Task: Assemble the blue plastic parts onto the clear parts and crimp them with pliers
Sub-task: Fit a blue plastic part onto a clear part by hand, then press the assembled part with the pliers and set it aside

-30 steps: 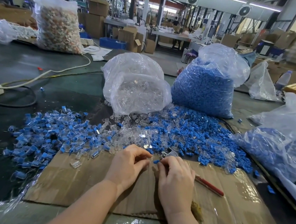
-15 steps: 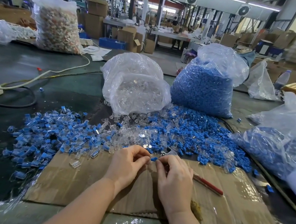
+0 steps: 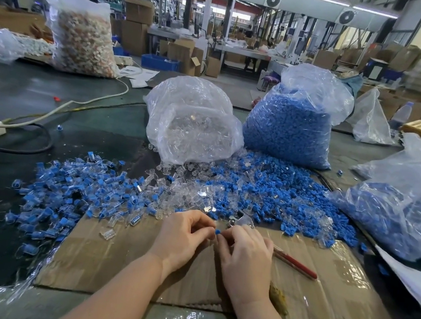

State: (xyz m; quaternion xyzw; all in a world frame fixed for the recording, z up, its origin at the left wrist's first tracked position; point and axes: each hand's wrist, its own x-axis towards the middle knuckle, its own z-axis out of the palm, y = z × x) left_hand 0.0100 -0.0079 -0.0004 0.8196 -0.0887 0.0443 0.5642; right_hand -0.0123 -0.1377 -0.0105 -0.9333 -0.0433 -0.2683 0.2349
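While both hands meet over the cardboard sheet (image 3: 132, 265), a small blue part (image 3: 217, 231) sits pinched between the fingertips of the left hand (image 3: 182, 235) and the right hand (image 3: 245, 256); whether a clear part is held too, I cannot tell. Risk: the tiny piece could slip from the pinch and vanish into the loose pile of blue and clear parts (image 3: 267, 196) just beyond. Pliers (image 3: 295, 262) lie beside the right hand, red handles pointing away. Clear-parts bag (image 3: 195, 124) and blue-parts bag (image 3: 289, 127) stand behind.
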